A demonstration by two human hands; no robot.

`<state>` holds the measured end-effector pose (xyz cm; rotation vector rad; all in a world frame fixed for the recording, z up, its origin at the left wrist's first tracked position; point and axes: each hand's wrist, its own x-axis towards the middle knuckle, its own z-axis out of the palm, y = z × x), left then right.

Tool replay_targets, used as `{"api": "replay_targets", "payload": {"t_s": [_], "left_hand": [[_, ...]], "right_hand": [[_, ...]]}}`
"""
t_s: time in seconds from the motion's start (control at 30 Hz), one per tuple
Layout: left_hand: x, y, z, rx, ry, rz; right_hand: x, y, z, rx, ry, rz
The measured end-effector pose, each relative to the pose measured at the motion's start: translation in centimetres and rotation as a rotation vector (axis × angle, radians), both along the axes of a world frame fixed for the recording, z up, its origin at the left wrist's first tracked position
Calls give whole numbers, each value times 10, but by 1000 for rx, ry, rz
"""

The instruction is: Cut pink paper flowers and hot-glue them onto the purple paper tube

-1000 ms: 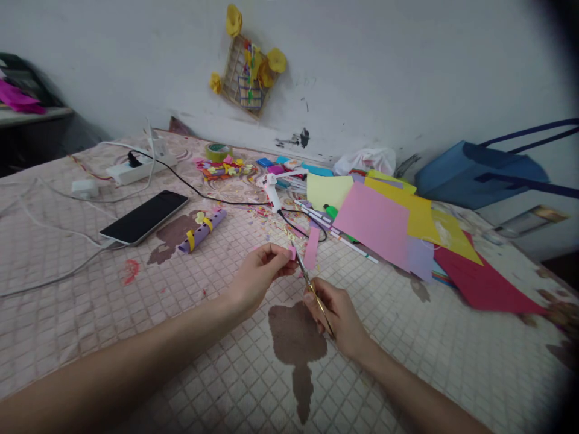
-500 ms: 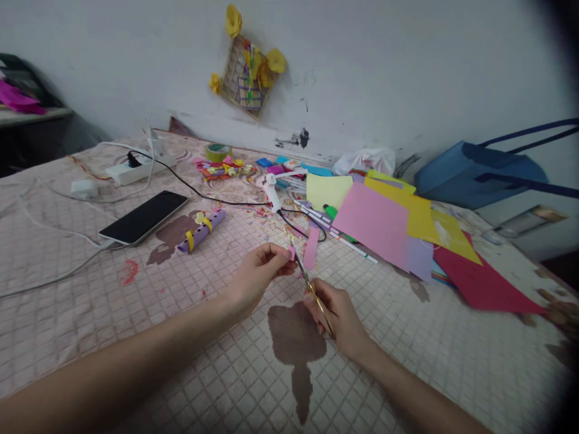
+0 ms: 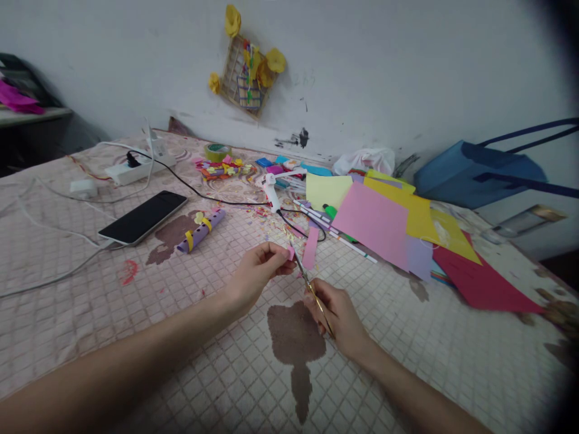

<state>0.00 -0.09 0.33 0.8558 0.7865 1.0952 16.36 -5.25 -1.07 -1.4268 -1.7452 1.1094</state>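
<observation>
My left hand [image 3: 257,272] pinches a small pink paper piece [image 3: 291,253] just above the table. My right hand [image 3: 337,316] is closed on a pair of small gold-handled scissors [image 3: 310,286], whose blades point up at that piece. A pink paper strip [image 3: 310,248] lies on the table right behind the blades. Both hands are close together at the table's middle, over a dark brown stain.
Coloured paper sheets [image 3: 384,223] fan out at the right, with markers beside them. A white glue gun [image 3: 272,191] and its black cord lie behind. A phone [image 3: 143,217], a purple paper roll [image 3: 201,230], a power strip [image 3: 140,166] and a blue bag [image 3: 479,175] sit around.
Barely anything differs. My hands keep their grip on the pink piece and the scissors, and the view has shifted very slightly.
</observation>
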Motion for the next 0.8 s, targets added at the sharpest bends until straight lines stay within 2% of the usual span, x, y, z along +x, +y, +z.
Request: {"api": "replay_targets", "payload": {"t_s": [0.53,0.8], "left_hand": [[-7,8,-5,38,53,-82],[-10,11,-5,31,77,-107]], "right_hand": [[2,0,4,-27,-30,-1],[4,3,1,-179,235,-34]]}}
